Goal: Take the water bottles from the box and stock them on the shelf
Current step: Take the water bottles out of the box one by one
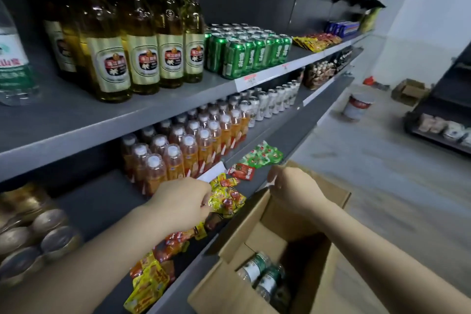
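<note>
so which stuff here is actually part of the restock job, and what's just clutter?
Job:
cardboard box
water bottles inside it
stocked water bottle on the upper shelf

Clutter:
beer bottles
green cans
orange drinks
snack packets
bucket

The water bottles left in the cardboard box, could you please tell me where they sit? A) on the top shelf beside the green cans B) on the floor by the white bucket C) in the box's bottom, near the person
C: the water bottles lie low inside the open cardboard box, below the right hand, which touches a flap.
</note>
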Demonstrator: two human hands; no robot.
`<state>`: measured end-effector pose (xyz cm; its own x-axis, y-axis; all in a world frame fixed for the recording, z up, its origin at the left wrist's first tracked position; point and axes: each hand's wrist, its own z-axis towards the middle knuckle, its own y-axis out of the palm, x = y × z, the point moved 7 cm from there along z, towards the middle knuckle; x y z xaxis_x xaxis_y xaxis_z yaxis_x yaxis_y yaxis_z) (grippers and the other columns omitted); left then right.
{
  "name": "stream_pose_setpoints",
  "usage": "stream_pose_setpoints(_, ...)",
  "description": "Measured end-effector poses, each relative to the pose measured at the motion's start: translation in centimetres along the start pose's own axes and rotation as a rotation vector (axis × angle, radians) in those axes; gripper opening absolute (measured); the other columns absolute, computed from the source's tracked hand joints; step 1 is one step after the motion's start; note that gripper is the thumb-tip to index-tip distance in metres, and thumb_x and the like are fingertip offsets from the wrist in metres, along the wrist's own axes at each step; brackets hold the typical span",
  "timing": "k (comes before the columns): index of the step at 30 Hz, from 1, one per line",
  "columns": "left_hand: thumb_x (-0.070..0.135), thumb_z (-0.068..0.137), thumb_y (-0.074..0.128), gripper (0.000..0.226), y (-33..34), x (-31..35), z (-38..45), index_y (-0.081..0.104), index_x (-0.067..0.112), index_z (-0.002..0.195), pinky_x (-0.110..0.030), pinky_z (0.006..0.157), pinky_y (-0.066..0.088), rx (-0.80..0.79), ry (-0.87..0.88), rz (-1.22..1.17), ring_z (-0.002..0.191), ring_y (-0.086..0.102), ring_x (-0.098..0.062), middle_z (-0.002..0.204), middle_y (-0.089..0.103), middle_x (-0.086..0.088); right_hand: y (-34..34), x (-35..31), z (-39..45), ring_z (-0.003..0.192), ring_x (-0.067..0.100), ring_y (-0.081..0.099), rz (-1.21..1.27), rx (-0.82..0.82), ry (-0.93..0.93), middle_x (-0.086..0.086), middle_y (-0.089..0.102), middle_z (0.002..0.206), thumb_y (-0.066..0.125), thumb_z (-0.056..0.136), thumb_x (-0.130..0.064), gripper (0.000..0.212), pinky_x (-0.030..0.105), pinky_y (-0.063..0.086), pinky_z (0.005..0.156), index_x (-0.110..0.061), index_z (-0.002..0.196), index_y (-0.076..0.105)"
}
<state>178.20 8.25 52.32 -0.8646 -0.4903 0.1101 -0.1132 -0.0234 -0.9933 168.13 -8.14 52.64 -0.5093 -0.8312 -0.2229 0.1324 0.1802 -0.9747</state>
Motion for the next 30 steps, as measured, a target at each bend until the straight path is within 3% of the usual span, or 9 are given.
stream_pose_setpoints(7,0.031,0.092,0.044,0.018,4.7,3.4,3.2,0.056,0.023,0.102,-0.027,0.053,0.03,-0.128,0.093,-0.004,0.083,0.052,-0.018,0.072,0.044,0.009,3.8,6.7,-1.1,0.096,0.029,0.062,0.024,-0.06,0.167,0.006,0.066,0.104,0.052,0.083,-0.016,0.023,0.031,0.048,0.072,-0.016,0.105,0.059)
stream_pose_setpoints(11,0.033,0.092,0.046,0.019,8.0,4.1,4.8,0.057,0.021,0.103,-0.025,0.052,0.03,-0.212,0.139,-0.017,0.095,0.057,-0.019,0.075,0.045,0.01,6.4,9.1,-1.4,0.097,0.031,0.062,0.05,-0.125,0.24,0.009,0.066,0.103,0.049,0.082,-0.014,0.025,0.035,0.051,0.077,-0.013,0.105,0.06)
stream_pose_setpoints(16,0.033,0.092,0.046,0.018,11.8,4.7,6.6,0.057,0.022,0.101,-0.027,0.062,0.037,-0.295,0.174,-0.004,0.09,0.058,-0.019,0.077,0.051,0.008,10.1,11.5,-1.5,0.108,0.027,0.059,0.049,-0.165,0.297,0.008,0.064,0.115,0.049,0.082,-0.014,0.04,0.031,0.049,0.08,-0.011,0.122,0.056)
stream_pose_setpoints(21,0.032,0.093,0.047,0.016,15.9,4.9,7.7,0.058,0.023,0.1,-0.025,0.05,0.031,-0.396,0.192,-0.013,0.083,0.058,-0.018,0.083,0.057,0.007,13.6,13.4,-1.4,0.097,0.023,0.06,0.072,-0.208,0.326,0.004,0.062,0.108,0.052,0.086,-0.017,0.023,0.032,0.052,0.074,-0.015,0.108,0.058)
stream_pose_setpoints(28,0.032,0.093,0.047,0.016,21.6,5.2,9.1,0.058,0.022,0.096,-0.023,0.049,0.033,-0.439,0.206,-0.047,0.082,0.06,-0.016,0.081,0.056,0.006,18.8,16.5,-1.1,0.095,0.022,0.061,0.097,-0.214,0.397,0.004,0.062,0.109,0.054,0.088,-0.014,0.022,0.029,0.051,0.074,-0.014,0.109,0.059)
stream_pose_setpoints(30,0.033,0.093,0.048,0.017,23.4,5.6,9.5,0.058,0.021,0.098,-0.026,0.058,0.041,-0.454,0.22,-0.073,0.087,0.061,-0.016,0.09,0.061,0.006,20.2,17.2,-1.2,0.094,0.022,0.062,0.093,-0.204,0.409,0.005,0.063,0.108,0.053,0.088,-0.013,0.022,0.027,0.05,0.071,-0.013,0.109,0.06)
